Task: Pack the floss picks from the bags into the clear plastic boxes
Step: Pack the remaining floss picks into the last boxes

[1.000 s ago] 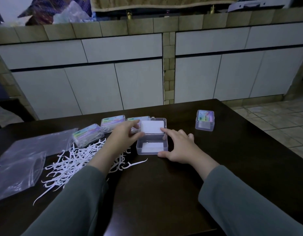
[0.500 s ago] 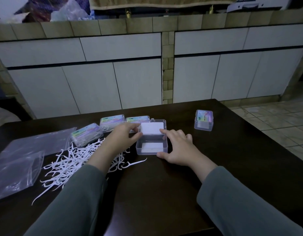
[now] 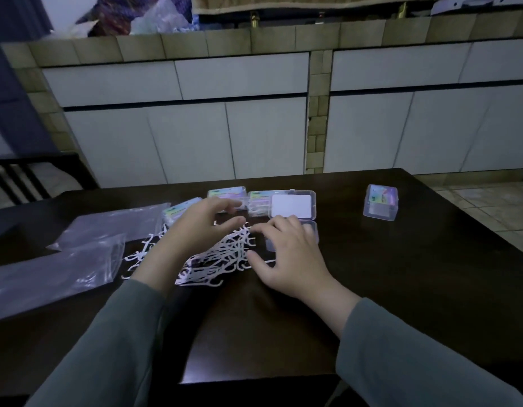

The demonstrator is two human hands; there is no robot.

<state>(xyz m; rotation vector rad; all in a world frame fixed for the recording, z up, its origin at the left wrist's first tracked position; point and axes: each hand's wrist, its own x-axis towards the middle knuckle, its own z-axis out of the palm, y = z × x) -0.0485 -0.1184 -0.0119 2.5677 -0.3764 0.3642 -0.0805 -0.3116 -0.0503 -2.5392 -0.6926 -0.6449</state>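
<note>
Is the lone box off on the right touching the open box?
Apart. The head view shows bare dark table between the lone closed box and the open box.

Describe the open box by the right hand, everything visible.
The open box is a small clear plastic case with rounded corners, hinged at the back. Its lid is swung back and lies flat on the dark table, showing a white rectangular card or label inside it. The base sits nearer the person, mostly hidden under the right hand, whose spread fingers lie over it. No floss picks can be seen inside. A closed box sits against the lid's left edge; the pick pile lies just left of the base.
</note>
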